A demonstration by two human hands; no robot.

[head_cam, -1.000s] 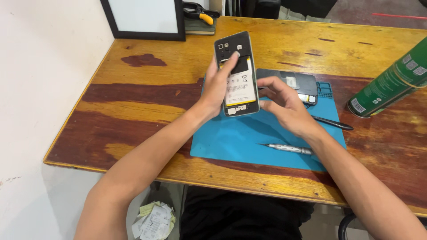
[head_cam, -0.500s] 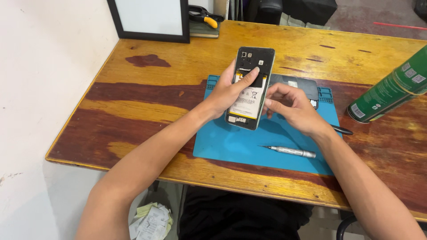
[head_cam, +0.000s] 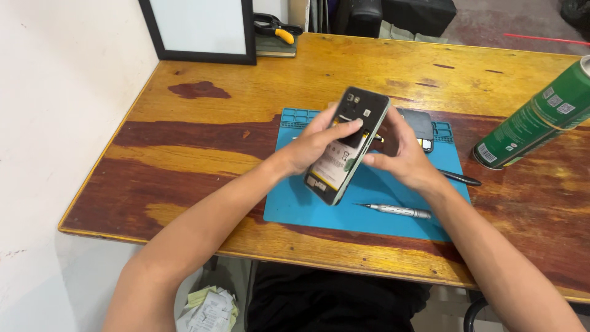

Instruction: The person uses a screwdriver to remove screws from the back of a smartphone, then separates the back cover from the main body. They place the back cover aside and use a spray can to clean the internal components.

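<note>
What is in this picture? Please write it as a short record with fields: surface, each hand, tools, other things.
surface: wooden table with a blue work mat
left hand: holds an opened phone with its back cover off, thumb on its back
right hand: grips the phone's right edge
tools: silver screwdriver and dark pen-like tool on the mat
other things: green spray can; dark back cover on the mat; black-framed board

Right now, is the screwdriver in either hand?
No. The screwdriver lies on the blue mat, while the left hand and right hand both hold the opened phone.
</note>
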